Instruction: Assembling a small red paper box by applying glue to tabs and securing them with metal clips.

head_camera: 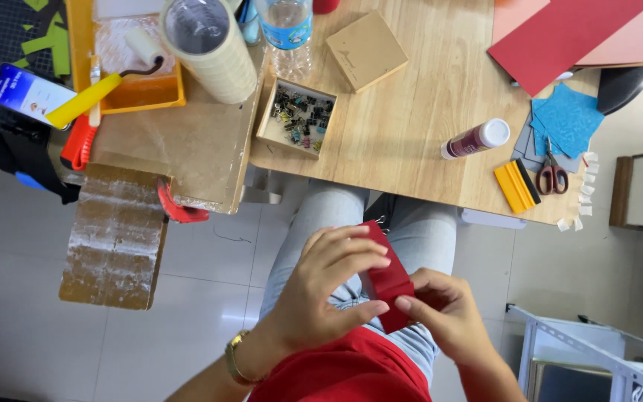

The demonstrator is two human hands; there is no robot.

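A small dark red folded paper piece (387,281) is held over my lap, below the table's front edge. My left hand (327,286) wraps it from the left, fingers curled over its top and thumb under it. My right hand (449,313) pinches its lower right side. A small metal clip seems to stick out at its top, near my knees. Part of the red piece is hidden behind my fingers.
On the wooden table (411,112) lie an open box of binder clips (297,115), a glue bottle (475,139), scissors (552,173), a yellow scraper (516,186), blue paper (568,119) and red card sheets (567,33). A tape roll (206,45), a paint roller tray (124,67) and a phone (27,93) sit left.
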